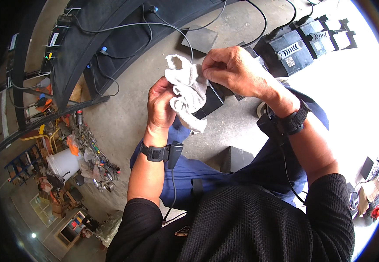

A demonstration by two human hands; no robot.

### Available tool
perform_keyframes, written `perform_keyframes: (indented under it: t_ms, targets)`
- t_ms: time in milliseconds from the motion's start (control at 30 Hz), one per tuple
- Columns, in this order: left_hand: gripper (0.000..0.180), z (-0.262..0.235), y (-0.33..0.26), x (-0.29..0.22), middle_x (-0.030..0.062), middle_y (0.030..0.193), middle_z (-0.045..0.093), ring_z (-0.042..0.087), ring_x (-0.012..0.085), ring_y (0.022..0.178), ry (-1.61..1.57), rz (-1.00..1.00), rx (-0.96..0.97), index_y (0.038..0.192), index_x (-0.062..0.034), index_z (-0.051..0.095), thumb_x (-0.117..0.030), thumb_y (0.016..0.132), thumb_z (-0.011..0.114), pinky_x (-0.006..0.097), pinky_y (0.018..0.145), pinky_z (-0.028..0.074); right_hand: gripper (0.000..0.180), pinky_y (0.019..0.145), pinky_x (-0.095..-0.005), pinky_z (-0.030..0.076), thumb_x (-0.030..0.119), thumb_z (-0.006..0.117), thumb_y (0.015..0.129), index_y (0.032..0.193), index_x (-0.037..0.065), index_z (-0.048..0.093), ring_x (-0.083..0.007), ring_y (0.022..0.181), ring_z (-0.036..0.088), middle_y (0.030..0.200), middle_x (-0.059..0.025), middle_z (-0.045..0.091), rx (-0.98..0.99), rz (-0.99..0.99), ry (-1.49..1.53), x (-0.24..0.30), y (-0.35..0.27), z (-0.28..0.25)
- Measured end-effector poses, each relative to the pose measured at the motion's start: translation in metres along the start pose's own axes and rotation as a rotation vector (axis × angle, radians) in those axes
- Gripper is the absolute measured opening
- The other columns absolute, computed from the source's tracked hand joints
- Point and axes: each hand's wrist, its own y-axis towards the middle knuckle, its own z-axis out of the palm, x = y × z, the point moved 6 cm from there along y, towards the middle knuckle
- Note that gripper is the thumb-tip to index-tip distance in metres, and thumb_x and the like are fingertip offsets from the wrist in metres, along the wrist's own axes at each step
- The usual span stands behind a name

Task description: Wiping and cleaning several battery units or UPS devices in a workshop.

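A crumpled white knitted cloth hangs in folds between my hands, above the floor in front of my knees. I cannot tell whether it is a rag or a work glove. My left hand grips its left side, with the fingertips partly hidden behind the folds. My right hand is closed in a pinch at its upper right edge. A loose end of the cloth droops below. Behind it, a dark flat block is partly covered. Each wrist wears a black strap with a small cabled box.
A large curved black panel with cables stands at the upper left. Black boxes with ribbed handles are at the upper right. Tools and a white bucket crowd the left. A dark block sits between my legs.
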Motion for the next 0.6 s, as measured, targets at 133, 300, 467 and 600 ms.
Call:
perform_keyframes:
  t_ms: [133,300,467,600]
  targets:
    - [0.032,-0.005,0.001,0.0,0.012,0.107,0.07,0.068,0.0188,0.096,-0.045,0.023,-0.02,0.117,0.0027,0.063,-0.006,0.089,0.051,0.031,0.088,0.054,0.016,0.073,-0.0305,0.054,0.007,0.065,0.082,0.093,-0.004,0.067,-0.017,0.075,0.068,0.082,-0.0132,0.071,0.003,0.004,-0.049,0.004,0.0,-0.003]
    - [0.03,-0.008,0.004,0.001,0.012,0.105,0.07,0.068,0.0171,0.093,0.059,0.031,-0.064,0.114,0.0042,0.064,-0.008,0.09,0.051,0.03,0.086,0.055,0.017,0.076,-0.0295,0.054,0.007,0.066,0.084,0.097,-0.004,0.068,-0.0176,0.079,0.069,0.085,-0.0127,0.072,-0.004,-0.034,0.029,0.003,0.0,0.004]
    - [0.031,0.006,0.0,-0.004,0.0111,0.103,0.07,0.068,0.0165,0.093,0.024,0.009,-0.067,0.113,0.0034,0.065,-0.009,0.09,0.049,0.03,0.086,0.053,0.019,0.077,-0.03,0.055,0.008,0.069,0.084,0.099,-0.004,0.068,-0.0188,0.081,0.07,0.086,-0.0131,0.072,0.017,-0.006,-0.034,0.004,-0.001,0.008]
    - [0.035,0.007,-0.001,-0.004,0.0095,0.1,0.069,0.066,0.0151,0.09,0.151,0.008,-0.042,0.113,0.0033,0.065,-0.009,0.087,0.046,0.028,0.084,0.051,0.019,0.077,-0.0309,0.055,0.007,0.069,0.083,0.099,-0.003,0.068,-0.0196,0.081,0.07,0.086,-0.014,0.071,0.012,0.006,-0.009,0.002,-0.001,0.01]
